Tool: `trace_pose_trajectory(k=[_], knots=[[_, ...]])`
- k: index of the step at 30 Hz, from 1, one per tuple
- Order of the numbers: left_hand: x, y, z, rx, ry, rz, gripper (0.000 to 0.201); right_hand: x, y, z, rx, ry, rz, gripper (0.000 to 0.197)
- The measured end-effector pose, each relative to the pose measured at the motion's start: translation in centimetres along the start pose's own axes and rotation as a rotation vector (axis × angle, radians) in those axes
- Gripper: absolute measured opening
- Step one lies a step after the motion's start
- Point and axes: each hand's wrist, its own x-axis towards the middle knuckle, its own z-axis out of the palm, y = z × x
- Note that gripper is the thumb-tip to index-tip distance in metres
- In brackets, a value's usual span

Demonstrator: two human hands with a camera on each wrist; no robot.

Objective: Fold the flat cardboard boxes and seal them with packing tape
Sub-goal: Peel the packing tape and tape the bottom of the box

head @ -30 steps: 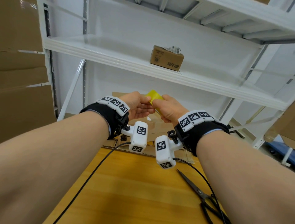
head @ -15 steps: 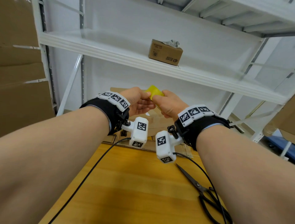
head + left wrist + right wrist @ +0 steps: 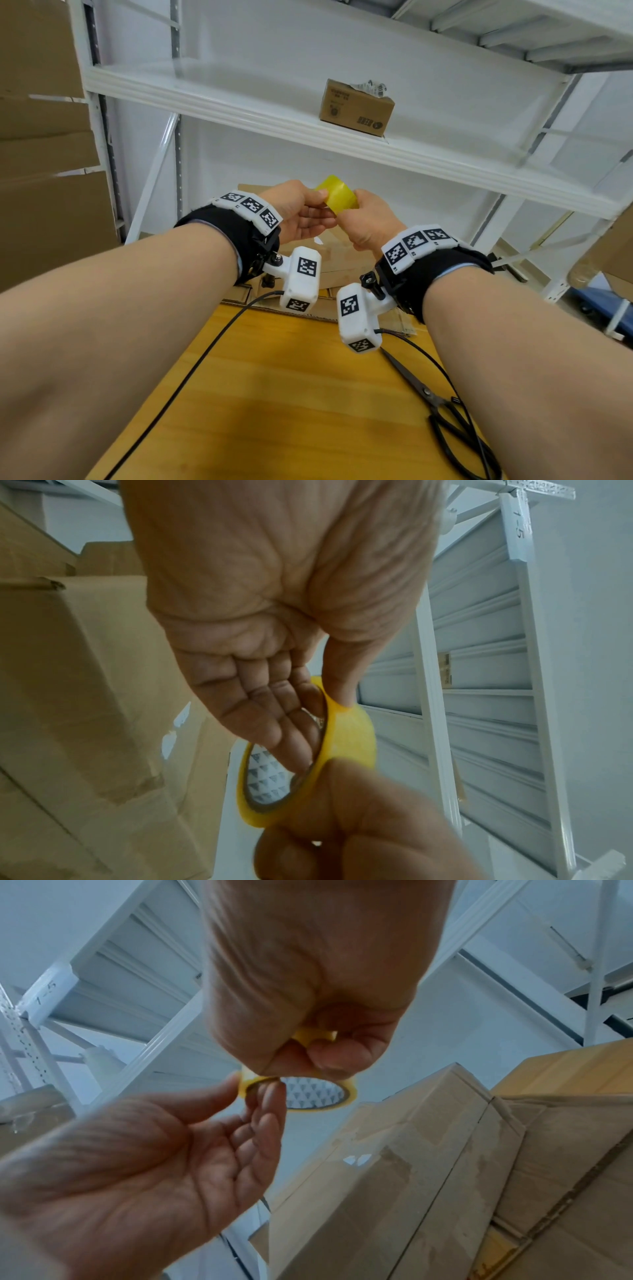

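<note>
above the wooden table (image 3: 274, 394), we hold a yellow tape roll (image 3: 337, 197) between both hands. our left hand (image 3: 301, 216) pinches its rim, fingers inside the core; our right hand (image 3: 370, 219) curls around its other side, scissors (image 3: 442, 407) lying below.

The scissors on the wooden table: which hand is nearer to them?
Right. The scissors lie on the table below the right forearm. The right hand and left hand are both raised, holding the yellow tape roll; the left is farther across.
</note>
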Motion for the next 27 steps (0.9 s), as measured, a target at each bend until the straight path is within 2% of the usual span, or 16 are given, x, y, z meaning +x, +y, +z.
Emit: trace_pose_trajectory(k=[4, 9, 15, 21, 27], knots=[[0.0, 0.4, -0.4, 0.050, 0.019, -0.004, 0.022, -0.6, 0.3, 0.0, 0.236, -0.153, 0.099, 0.019], [0.2, -0.1, -0.8, -0.033, 0.067, -0.001, 0.023, -0.5, 0.3, -0.2, 0.384, -0.144, 0.119, 0.027], [0.3, -0.4, -1.7, -0.028, 0.025, -0.004, 0.034, -0.7, 0.1, 0.0, 0.407, -0.152, 0.101, 0.025], [0.3, -0.7, -1.9, 0.010, 0.046, 0.009, 0.014, -0.7, 0.0, 0.2, 0.387, -0.144, 0.106, 0.026], [0.3, -0.8, -2.0, -0.020, 0.048, 0.011, 0.013, -0.6, -0.1, 0.3, 0.378, -0.128, 0.104, 0.020]])
